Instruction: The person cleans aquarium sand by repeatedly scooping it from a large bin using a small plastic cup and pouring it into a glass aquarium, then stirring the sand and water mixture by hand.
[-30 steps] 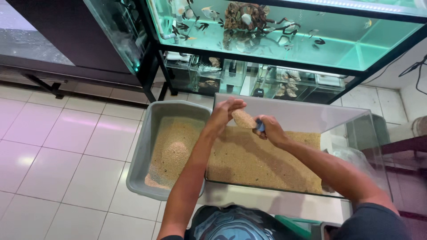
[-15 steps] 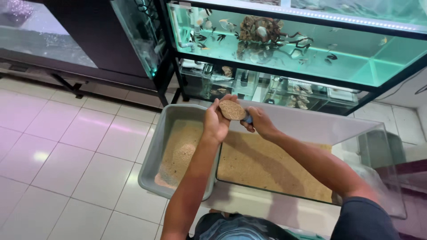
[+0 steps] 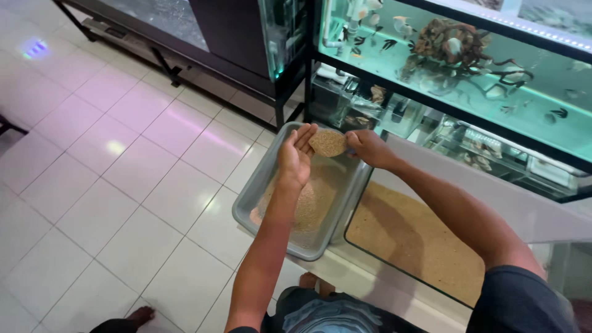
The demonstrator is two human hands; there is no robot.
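Observation:
My right hand (image 3: 369, 148) grips the handle of a small round scoop (image 3: 328, 143) heaped with tan sand. My left hand (image 3: 296, 155) is held open and cupped against the scoop's left side, fingers touching its rim. Both hands hover above the far end of a grey plastic tub (image 3: 249, 200) that holds a layer of the same sand (image 3: 311, 200). To the right of the tub stands a glass tank (image 3: 361, 200) on the floor with a sand bed (image 3: 413, 237) covering its bottom.
Lit aquariums with fish and driftwood (image 3: 459, 46) stand on a black metal rack (image 3: 308, 61) beyond the tub, with smaller tanks on the lower shelf (image 3: 468, 139). White floor tiles (image 3: 123, 172) stretch to the left. My bare feet (image 3: 139, 317) show at the bottom edge.
Both hands have carried the sand-filled scoop from above the glass tank leftward to above the grey tub. The view has swung left and down.

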